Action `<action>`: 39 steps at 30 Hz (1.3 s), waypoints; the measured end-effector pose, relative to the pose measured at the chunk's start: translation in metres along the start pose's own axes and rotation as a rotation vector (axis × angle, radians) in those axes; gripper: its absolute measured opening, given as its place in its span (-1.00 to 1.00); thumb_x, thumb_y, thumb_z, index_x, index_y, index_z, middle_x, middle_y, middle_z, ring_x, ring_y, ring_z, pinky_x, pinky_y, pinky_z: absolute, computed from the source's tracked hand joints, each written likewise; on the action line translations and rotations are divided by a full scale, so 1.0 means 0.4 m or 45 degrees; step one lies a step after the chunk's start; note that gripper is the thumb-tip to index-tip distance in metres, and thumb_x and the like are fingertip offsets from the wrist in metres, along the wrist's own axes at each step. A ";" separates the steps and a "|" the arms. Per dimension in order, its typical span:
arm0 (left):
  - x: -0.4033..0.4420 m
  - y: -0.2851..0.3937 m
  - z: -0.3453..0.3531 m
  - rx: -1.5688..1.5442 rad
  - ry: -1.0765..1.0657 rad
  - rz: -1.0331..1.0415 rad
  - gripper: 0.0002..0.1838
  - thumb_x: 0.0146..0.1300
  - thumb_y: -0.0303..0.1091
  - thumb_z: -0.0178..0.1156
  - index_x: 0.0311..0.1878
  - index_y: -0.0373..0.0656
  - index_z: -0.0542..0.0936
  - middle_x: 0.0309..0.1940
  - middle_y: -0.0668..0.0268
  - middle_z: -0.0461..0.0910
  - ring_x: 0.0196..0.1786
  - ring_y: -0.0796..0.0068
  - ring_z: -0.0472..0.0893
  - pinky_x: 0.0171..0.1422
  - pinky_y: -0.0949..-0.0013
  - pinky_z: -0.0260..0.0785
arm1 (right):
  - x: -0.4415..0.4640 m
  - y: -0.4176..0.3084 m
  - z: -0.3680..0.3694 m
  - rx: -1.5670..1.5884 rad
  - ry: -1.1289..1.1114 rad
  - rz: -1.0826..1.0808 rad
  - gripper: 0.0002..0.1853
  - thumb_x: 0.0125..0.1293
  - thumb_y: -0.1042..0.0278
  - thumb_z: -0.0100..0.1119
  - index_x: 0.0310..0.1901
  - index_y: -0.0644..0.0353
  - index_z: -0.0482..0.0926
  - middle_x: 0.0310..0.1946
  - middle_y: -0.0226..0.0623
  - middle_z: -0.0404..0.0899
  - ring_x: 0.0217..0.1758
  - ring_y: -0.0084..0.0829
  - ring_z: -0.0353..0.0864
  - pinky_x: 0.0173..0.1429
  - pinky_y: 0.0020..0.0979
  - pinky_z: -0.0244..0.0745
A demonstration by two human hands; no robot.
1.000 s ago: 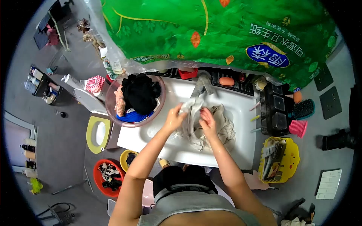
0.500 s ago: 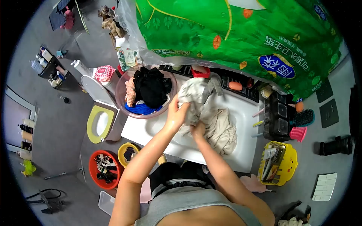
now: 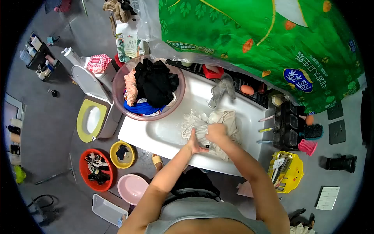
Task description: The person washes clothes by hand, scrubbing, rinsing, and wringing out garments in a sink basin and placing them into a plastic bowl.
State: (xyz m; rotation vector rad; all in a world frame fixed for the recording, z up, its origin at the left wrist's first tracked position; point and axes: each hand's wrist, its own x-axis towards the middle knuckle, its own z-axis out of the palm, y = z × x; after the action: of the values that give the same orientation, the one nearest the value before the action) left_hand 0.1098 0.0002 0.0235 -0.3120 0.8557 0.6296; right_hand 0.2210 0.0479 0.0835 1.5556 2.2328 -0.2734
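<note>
Pale wet cloth (image 3: 228, 124) lies bunched in the white sink (image 3: 249, 154), below the metal faucet (image 3: 218, 93). My left hand (image 3: 195, 143) rests against the near left side of the cloth, thumb raised and fingers apart. Just to its right, my right hand (image 3: 216, 133) is closed on the cloth, knuckles up. Thin strands or splashes of water show at the cloth's left edge. A clear pinkish basin (image 3: 180, 102) heaped with black clothes (image 3: 156, 84), blue and peach ones stands on the sink's left end.
A large green package (image 3: 218, 35) overhangs the back. Soap (image 3: 247, 89) sits on a black rack behind the sink. A black organizer (image 3: 286, 124) and yellow basket (image 3: 295, 177) are at the right. Left are a toilet (image 3: 102, 117), a red basin (image 3: 112, 171) and a pink basin (image 3: 132, 189).
The cloth has been lowered from near the faucet into the sink. Both hands have moved down with it, and my left hand has opened. The view has shifted.
</note>
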 end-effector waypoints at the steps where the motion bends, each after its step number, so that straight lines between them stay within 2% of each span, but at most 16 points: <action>1: 0.021 -0.004 -0.003 -0.098 -0.103 -0.024 -0.09 0.07 0.39 -0.21 0.30 -0.16 0.11 0.24 0.03 0.16 0.24 -0.01 0.21 0.24 -0.12 0.08 | -0.012 -0.025 -0.019 0.093 0.004 0.043 -0.67 -0.12 0.07 0.19 -0.48 0.21 0.62 -0.49 -0.12 0.59 -0.39 -0.19 0.60 -0.30 -0.25 0.48; 4: 0.111 0.017 -0.043 -0.463 -0.502 0.157 -0.15 0.09 0.37 -0.24 0.28 -0.12 0.16 0.18 -0.02 0.24 0.20 -0.08 0.26 0.26 -0.09 0.10 | -0.043 -0.049 0.014 0.350 0.208 0.035 -0.66 -0.04 0.09 0.13 -0.47 0.26 0.61 -0.58 -0.20 0.58 -0.53 -0.26 0.58 -0.40 -0.28 0.48; 9: 0.153 0.039 -0.081 -0.640 -1.099 0.123 -0.40 0.09 0.09 -0.15 0.05 -0.19 0.36 0.00 -0.01 0.42 0.01 0.04 0.45 0.16 0.06 0.27 | -0.073 -0.062 0.169 2.646 -0.310 0.557 -0.71 0.15 0.08 0.01 -0.35 0.16 0.51 -0.62 -0.43 0.44 -0.65 -0.56 0.39 -0.58 -0.52 0.29; 10: 0.043 0.046 -0.005 -0.644 -0.661 0.264 -0.48 0.05 -0.01 -0.08 -0.07 -0.25 0.41 -0.12 0.05 0.49 -0.11 0.11 0.50 0.11 0.09 0.30 | -0.079 -0.079 0.179 3.039 -0.437 0.594 -0.72 0.16 0.09 -0.02 -0.34 0.15 0.49 -0.62 -0.43 0.41 -0.66 -0.56 0.36 -0.60 -0.53 0.25; 11: 0.058 0.052 -0.011 -0.621 -0.690 0.208 -0.49 0.03 -0.03 -0.06 -0.09 -0.27 0.41 -0.16 0.07 0.50 -0.15 0.12 0.50 0.11 0.08 0.30 | -0.090 -0.090 0.191 3.433 -0.572 0.625 -0.73 0.18 0.09 -0.04 -0.34 0.14 0.47 -0.63 -0.43 0.39 -0.67 -0.56 0.32 -0.61 -0.54 0.22; 12: 0.070 0.062 -0.020 -0.598 -0.718 0.153 -0.50 0.02 -0.05 -0.04 -0.11 -0.29 0.42 -0.21 0.10 0.52 -0.18 0.13 0.51 0.11 0.07 0.30 | -0.099 -0.093 0.212 3.655 -0.861 0.139 -0.74 0.21 0.10 -0.12 -0.38 0.12 0.42 -0.63 -0.46 0.33 -0.67 -0.58 0.25 -0.61 -0.57 0.14; 15: 0.106 0.081 -0.037 -0.367 -0.610 0.199 -0.58 -0.02 -0.13 0.00 -0.21 -0.28 0.47 -0.37 0.18 0.53 -0.30 0.22 0.52 -0.02 0.14 0.37 | -0.095 -0.064 0.245 3.544 -1.071 0.085 -0.74 0.22 0.13 -0.17 -0.36 0.12 0.44 -0.63 -0.45 0.35 -0.67 -0.56 0.27 -0.60 -0.53 0.20; 16: 0.117 0.091 -0.048 -0.273 -0.577 0.208 -0.60 -0.02 -0.13 0.00 -0.23 -0.26 0.48 -0.39 0.18 0.53 -0.33 0.23 0.52 -0.06 0.16 0.39 | -0.090 -0.053 0.236 3.370 -0.733 0.496 -0.75 0.20 0.16 -0.10 -0.39 0.16 0.45 -0.62 -0.37 0.40 -0.66 -0.54 0.31 -0.61 -0.50 0.23; 19: 0.144 0.100 -0.034 -0.141 -0.351 0.361 -0.65 -0.01 -0.12 0.00 -0.29 -0.22 0.49 -0.45 0.20 0.52 -0.39 0.25 0.51 -0.16 0.20 0.41 | -0.081 0.002 0.203 2.219 -0.206 0.790 -0.78 0.17 0.25 -0.04 -0.36 0.26 0.45 -0.50 -0.22 0.51 -0.53 -0.48 0.47 -0.55 -0.44 0.35; 20: 0.150 0.095 -0.026 -0.124 -0.251 0.430 -0.66 0.00 -0.11 0.00 -0.31 -0.20 0.49 -0.47 0.20 0.52 -0.40 0.26 0.51 -0.19 0.21 0.42 | -0.061 0.053 0.292 2.122 -0.029 0.637 -0.55 0.06 0.24 0.11 -0.09 0.41 0.37 -0.25 -0.03 0.52 -0.24 -0.28 0.56 -0.29 -0.31 0.48; 23: 0.223 0.081 -0.029 -0.240 -0.192 0.629 -0.67 -0.01 -0.11 0.01 -0.31 -0.18 0.48 -0.45 0.22 0.51 -0.38 0.24 0.51 -0.17 0.21 0.41 | -0.086 -0.027 0.241 1.029 0.698 -0.097 -0.17 -0.09 0.19 0.26 0.17 0.44 0.10 -0.10 0.07 0.44 -0.01 -0.10 0.47 0.01 -0.21 0.40; 25: 0.217 0.073 -0.001 -0.359 -0.146 0.634 -0.71 0.00 -0.16 0.02 -0.32 -0.19 0.46 -0.44 0.23 0.49 -0.35 0.27 0.51 -0.13 0.21 0.41 | -0.049 -0.053 0.243 0.943 0.706 0.120 0.03 -0.23 0.23 0.37 0.25 0.40 -0.07 -0.06 0.10 0.40 0.03 0.00 0.41 0.09 -0.18 0.31; 27: 0.128 0.073 0.059 -0.452 -0.073 0.665 -0.76 -0.01 -0.21 0.05 -0.35 -0.18 0.45 -0.46 0.26 0.45 -0.38 0.31 0.49 -0.12 0.23 0.40 | 0.009 -0.047 0.225 1.202 0.535 0.343 -0.01 -0.23 0.27 0.37 0.24 0.38 -0.01 -0.06 0.08 0.41 0.03 -0.01 0.42 0.06 -0.20 0.33; 32: 0.095 0.145 0.024 -0.057 -0.287 0.612 -0.65 0.01 -0.24 -0.05 -0.20 -0.28 0.48 -0.31 0.16 0.53 -0.22 0.23 0.52 -0.03 0.22 0.38 | 0.066 -0.014 0.186 2.048 -0.152 0.138 -0.63 -0.11 0.45 0.22 -0.17 0.26 0.48 -0.26 -0.31 0.53 -0.25 -0.42 0.53 -0.15 -0.39 0.42; 36: 0.097 0.189 -0.027 0.088 -0.560 0.342 -0.64 0.00 -0.23 -0.04 -0.23 -0.31 0.49 -0.29 0.10 0.54 -0.21 0.22 0.53 -0.02 0.25 0.38 | 0.058 -0.052 0.240 2.805 -0.745 0.127 -0.68 -0.08 0.39 0.07 -0.19 0.18 0.44 -0.43 -0.34 0.44 -0.40 -0.49 0.39 -0.45 -0.54 0.28; 39: 0.107 0.197 -0.042 0.091 -0.601 0.132 -0.63 -0.01 -0.21 0.01 -0.26 -0.33 0.51 -0.27 0.07 0.55 -0.19 0.21 0.53 -0.01 0.26 0.38 | 0.035 -0.096 0.258 3.467 -1.214 -0.142 -0.66 -0.09 0.41 0.07 -0.18 0.20 0.41 -0.46 -0.36 0.38 -0.44 -0.50 0.32 -0.49 -0.57 0.24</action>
State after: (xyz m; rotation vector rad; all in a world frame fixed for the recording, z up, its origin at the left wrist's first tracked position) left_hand 0.0711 0.0700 -0.0212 -0.0475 0.4405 0.7304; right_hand 0.2032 0.0065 -0.0180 0.7334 -0.1304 -3.5437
